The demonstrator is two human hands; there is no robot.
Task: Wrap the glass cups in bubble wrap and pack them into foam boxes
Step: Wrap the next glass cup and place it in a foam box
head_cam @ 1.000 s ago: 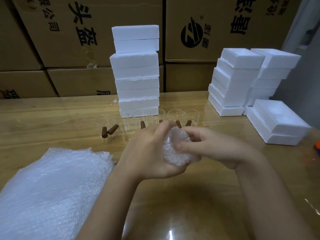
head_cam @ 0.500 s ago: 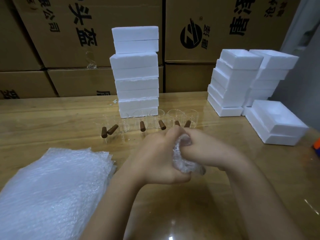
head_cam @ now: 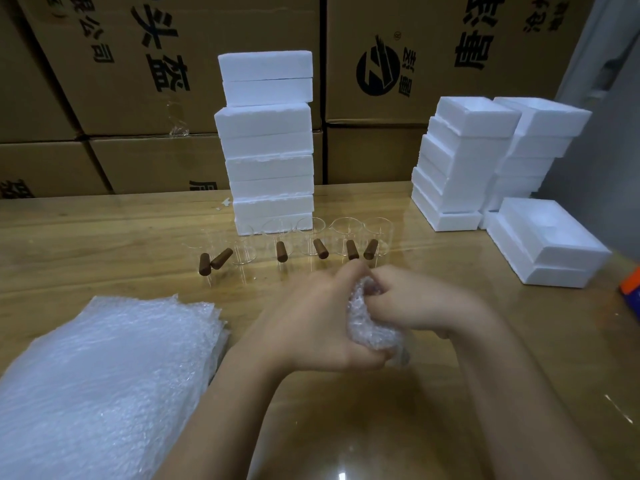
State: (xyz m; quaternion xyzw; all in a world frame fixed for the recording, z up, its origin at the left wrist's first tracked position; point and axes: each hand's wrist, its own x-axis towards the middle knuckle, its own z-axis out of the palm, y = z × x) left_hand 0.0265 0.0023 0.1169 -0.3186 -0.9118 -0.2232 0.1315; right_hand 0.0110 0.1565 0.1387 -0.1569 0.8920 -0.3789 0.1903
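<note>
A bundle of bubble wrap (head_cam: pixel 370 323) sits between both hands above the wooden table; the cup inside is hidden. My left hand (head_cam: pixel 311 327) curls round its left side and bottom. My right hand (head_cam: pixel 419 303) grips the top, fingers tucked into the wrap. Behind the hands stands a row of several clear glass cups (head_cam: pixel 346 237) with brown wooden handles (head_cam: pixel 352 250). A thick stack of bubble wrap sheets (head_cam: pixel 104 375) lies at the near left. Closed foam boxes (head_cam: pixel 266 143) are stacked behind the cups.
Open foam box halves (head_cam: pixel 460 161) are piled at the back right, with one foam box (head_cam: pixel 543 240) lying apart nearer the table's right edge. An orange and blue object (head_cam: pixel 632 287) pokes in at the far right. Large cardboard cartons (head_cam: pixel 173 81) wall off the back.
The right hand has shifted from the bundle's side to its top and pushed its fingers into the wrap. The bundle has turned more upright and been squeezed tighter.
</note>
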